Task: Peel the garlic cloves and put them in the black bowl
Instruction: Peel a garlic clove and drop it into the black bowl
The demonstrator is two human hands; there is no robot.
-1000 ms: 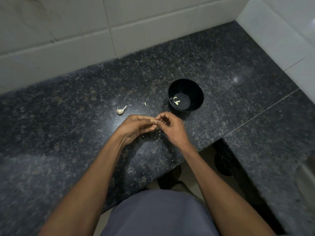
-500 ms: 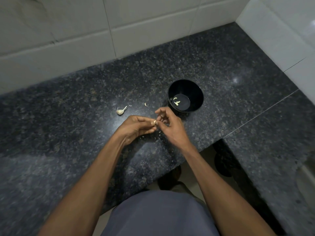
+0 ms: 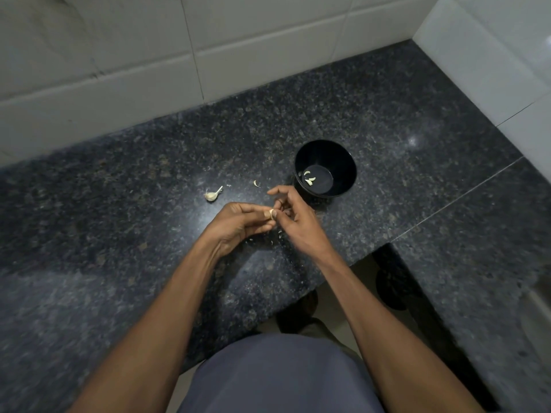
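My left hand (image 3: 238, 223) pinches a small pale garlic clove (image 3: 270, 212) at its fingertips, above the dark granite counter (image 3: 119, 204). My right hand (image 3: 295, 219) meets it from the right, thumb pressed on the clove, index finger stretched out. The black bowl (image 3: 343, 165) stands just beyond my right hand, with a few peeled cloves (image 3: 309, 178) on its bottom. An unpeeled piece of garlic with a stem (image 3: 212, 195) lies on the counter to the left, and a small clove or skin scrap (image 3: 255, 183) lies between it and the bowl.
Bits of garlic skin (image 3: 275, 236) lie scattered under my hands. White tiled walls (image 3: 119, 55) close the counter at the back and right. The counter's front edge has a cut-out (image 3: 372, 257) below my right wrist, with floor beneath.
My right hand's fingers have opened out from the clove, the index finger lifting and stretching forward. The left hand keeps its hold in nearly the same place.
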